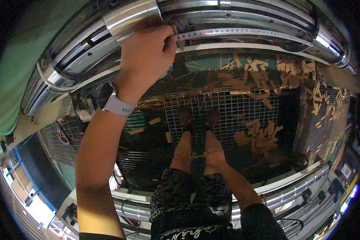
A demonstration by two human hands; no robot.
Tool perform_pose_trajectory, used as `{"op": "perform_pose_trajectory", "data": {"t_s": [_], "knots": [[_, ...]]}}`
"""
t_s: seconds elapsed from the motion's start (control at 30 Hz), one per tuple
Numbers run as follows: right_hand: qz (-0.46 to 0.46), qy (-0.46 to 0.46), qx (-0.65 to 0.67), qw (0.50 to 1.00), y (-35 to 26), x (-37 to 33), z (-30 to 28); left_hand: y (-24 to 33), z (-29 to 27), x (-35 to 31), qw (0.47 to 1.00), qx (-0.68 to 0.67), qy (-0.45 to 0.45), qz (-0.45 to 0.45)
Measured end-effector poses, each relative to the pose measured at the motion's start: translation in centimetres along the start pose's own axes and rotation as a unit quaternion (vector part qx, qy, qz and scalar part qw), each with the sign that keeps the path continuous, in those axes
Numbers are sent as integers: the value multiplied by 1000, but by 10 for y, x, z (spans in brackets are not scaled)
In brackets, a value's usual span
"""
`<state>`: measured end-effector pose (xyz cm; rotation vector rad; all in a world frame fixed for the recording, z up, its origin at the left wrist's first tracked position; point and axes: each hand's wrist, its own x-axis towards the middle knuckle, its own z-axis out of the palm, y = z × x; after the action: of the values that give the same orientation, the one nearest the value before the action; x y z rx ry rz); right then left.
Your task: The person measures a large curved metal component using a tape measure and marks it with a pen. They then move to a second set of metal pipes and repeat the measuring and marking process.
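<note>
My left hand (150, 54), with a watch (117, 102) on its wrist, is raised to the far metal roller (228, 18). Its fingers are closed at the near end of a tape measure (244, 33), whose white blade stretches rightward along the roller, slightly curved. The case of the tape does not show clearly. A shiny metal collar (134, 18) on the shaft lies just beyond this hand. Lower down, my right hand (215, 155) rests by my right knee, fingers curled. A thin pale thing seems to stick out from it to the left, too small to name.
Beneath me is a metal grating (222, 102) where my feet stand. Brown cardboard scraps (260, 134) lie on it and on the ledges around. Behind me runs another shiny roller (296, 188). Green sheeting (12, 76) hangs at the far left.
</note>
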<state>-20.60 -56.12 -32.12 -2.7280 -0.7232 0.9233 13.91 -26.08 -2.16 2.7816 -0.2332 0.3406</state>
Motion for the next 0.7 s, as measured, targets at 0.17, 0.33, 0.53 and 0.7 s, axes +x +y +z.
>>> {"op": "perform_pose_trajectory", "data": {"t_s": [0.17, 0.33, 0.53, 0.7], "knots": [[-58, 72, 138, 986, 9, 8, -44, 1, 1, -3, 999, 36, 14, 9], [-46, -161, -6, 986, 37, 18, -80, -2, 8, -2, 996, 42, 69, 42], [13, -168, 63, 984, 51, 23, -90, -3, 10, -3, 995, 58, 70, 29], [41, -208, 104, 972, 26, 8, -103, -1, 6, -3, 998, 51, 20, 12]]}}
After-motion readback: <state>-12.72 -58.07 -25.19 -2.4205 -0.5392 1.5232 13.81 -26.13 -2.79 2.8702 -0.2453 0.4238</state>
